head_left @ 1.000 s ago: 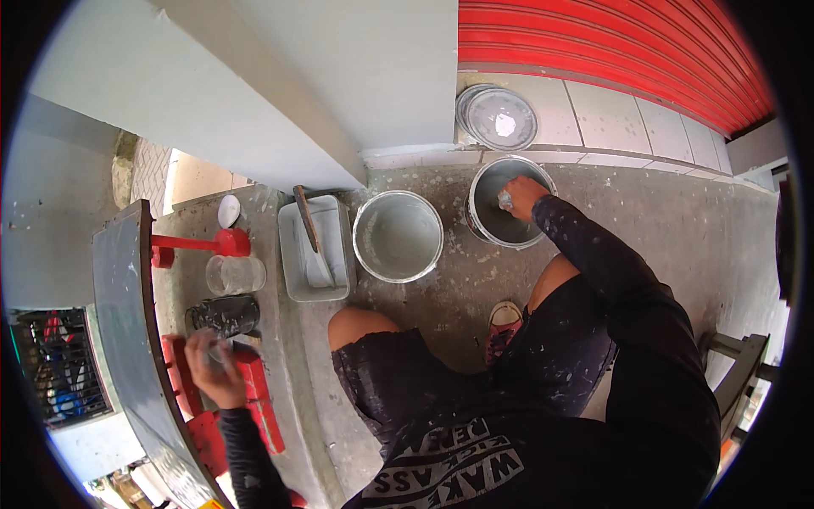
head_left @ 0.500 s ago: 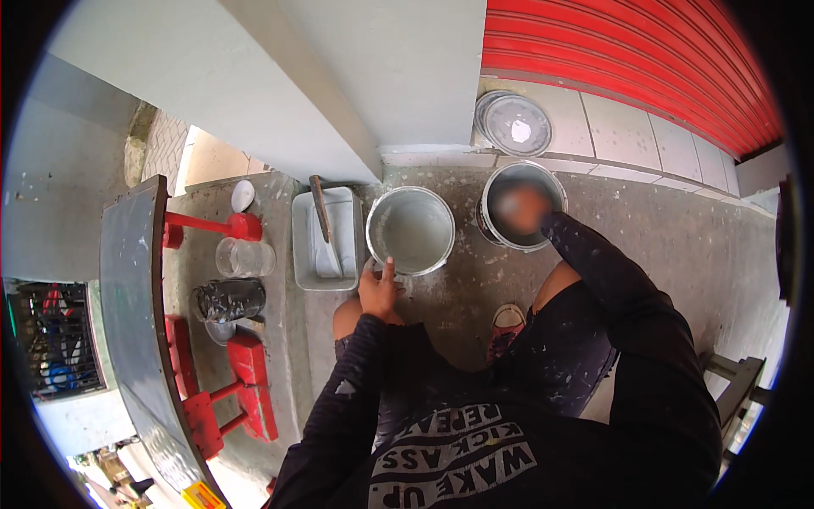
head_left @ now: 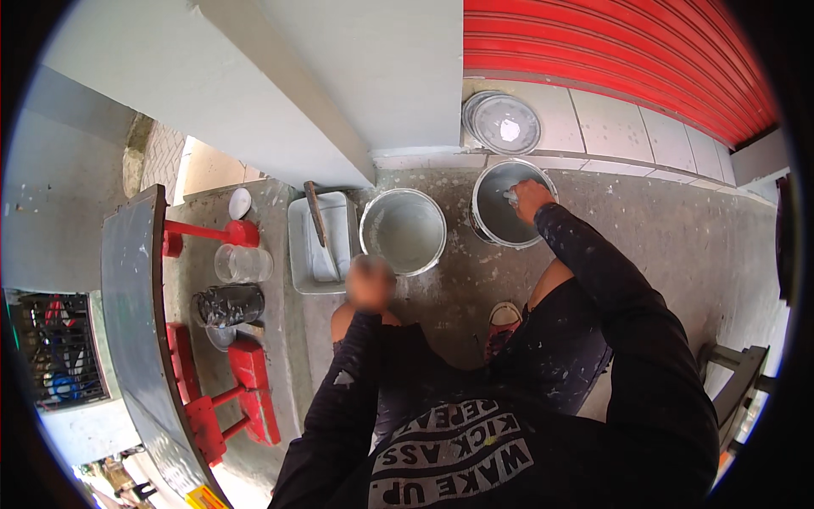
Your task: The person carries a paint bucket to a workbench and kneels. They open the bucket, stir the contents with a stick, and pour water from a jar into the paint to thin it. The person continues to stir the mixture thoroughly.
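My right hand [head_left: 532,200] is over the inside of the right-hand paint bucket [head_left: 507,227], its fingers closed round a small pale thing [head_left: 510,196] too little to name. Grey residue coats that bucket's inner wall. By the near rim of a second bucket [head_left: 403,231], which holds grey-white paint, is my left hand [head_left: 370,282]; it is blurred, so its fingers cannot be read. Left of that bucket lies a grey paint tray [head_left: 298,254], with a wooden-handled flat tool [head_left: 315,214] resting across it.
Stacked round lids [head_left: 507,123] lie on the tiled ledge under a red shutter [head_left: 610,51]. On the left are a clear plastic container [head_left: 243,264], a dark paint-smeared jar [head_left: 231,304] and a red-legged table [head_left: 136,322]. A grey pillar [head_left: 288,93] rises beyond the tray.
My right hand has lifted a little inside the right bucket, and the pale thing in its fingers now shows. My left hand has shifted slightly at the rim of the other bucket.
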Motion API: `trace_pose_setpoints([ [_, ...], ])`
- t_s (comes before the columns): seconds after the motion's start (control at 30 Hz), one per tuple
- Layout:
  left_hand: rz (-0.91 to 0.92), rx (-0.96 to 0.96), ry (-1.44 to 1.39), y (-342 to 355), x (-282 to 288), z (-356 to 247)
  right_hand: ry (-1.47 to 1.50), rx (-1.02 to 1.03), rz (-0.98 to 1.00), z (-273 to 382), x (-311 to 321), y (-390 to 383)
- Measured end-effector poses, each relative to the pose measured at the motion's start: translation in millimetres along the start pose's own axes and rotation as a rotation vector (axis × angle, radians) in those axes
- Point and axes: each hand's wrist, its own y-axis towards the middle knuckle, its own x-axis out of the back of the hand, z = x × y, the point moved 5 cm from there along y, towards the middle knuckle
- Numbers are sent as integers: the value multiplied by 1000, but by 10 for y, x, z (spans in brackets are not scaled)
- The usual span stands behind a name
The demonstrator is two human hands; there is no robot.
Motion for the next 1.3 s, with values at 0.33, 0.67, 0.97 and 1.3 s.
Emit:
trace_pose_setpoints([
  [0.33, -83, -298, 329, -40, -46, -246, 118, -266, 75, 1, -147, 17],
  [0.67, -67, -385, 368, -218, -61, -579, 1200, -537, 182, -182, -45, -16],
  [0.97, -25, -415, 469, -286, -146, -813, 1543, -635, -5, -604, 482, -546],
  [1.3, 54, -307, 390, -242, -289, -608, 1524, -364, 27, -41, 1341, -772],
])
